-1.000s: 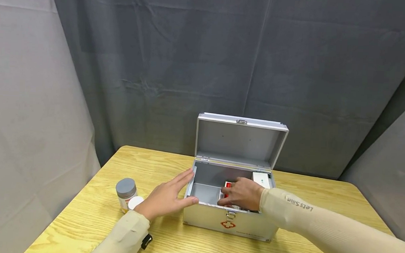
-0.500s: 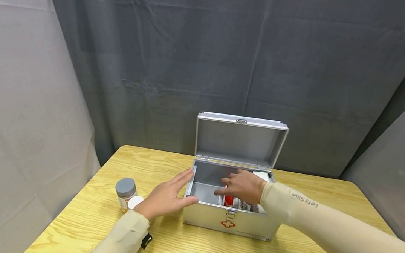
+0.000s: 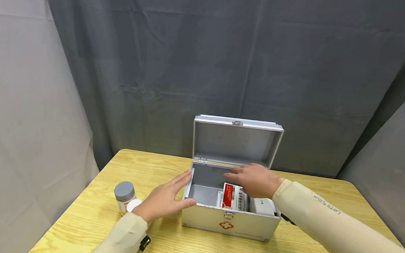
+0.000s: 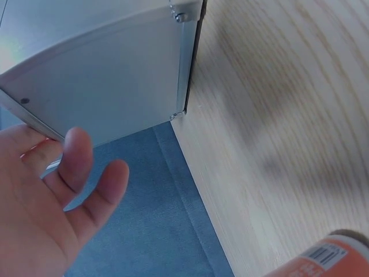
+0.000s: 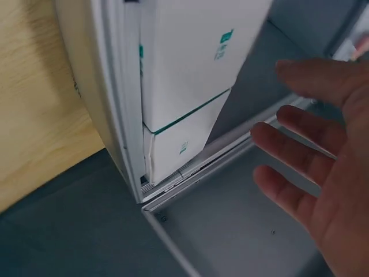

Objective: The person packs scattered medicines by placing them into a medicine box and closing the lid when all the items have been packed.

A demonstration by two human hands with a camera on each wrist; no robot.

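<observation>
An aluminium first-aid case [image 3: 203,218] with a red cross on its front stands on the table, its lid [image 3: 237,143] raised. My left hand [image 3: 165,201] rests at the case's left side, fingers fairly straight along the rim and thumb toward the front corner. Over the case's right half hovers my right hand [image 3: 256,181], fingers spread and holding nothing. Below it, a red-and-white box [image 3: 228,196] stands inside near the middle of the front wall. White boxes with green marks [image 5: 196,63] fill the right end, partly hidden by the right hand in the head view.
Left of the left hand, a grey-lidded bottle [image 3: 124,193] and a white-capped container [image 3: 133,204] stand on the wooden table [image 3: 83,215]. An orange label [image 4: 326,262] shows low in the left wrist view. A grey curtain [image 3: 178,65] hangs behind the table.
My right hand has left the red-and-white box, rising and moving back and to the right, so the boxes show more. My left hand stays at the case's side.
</observation>
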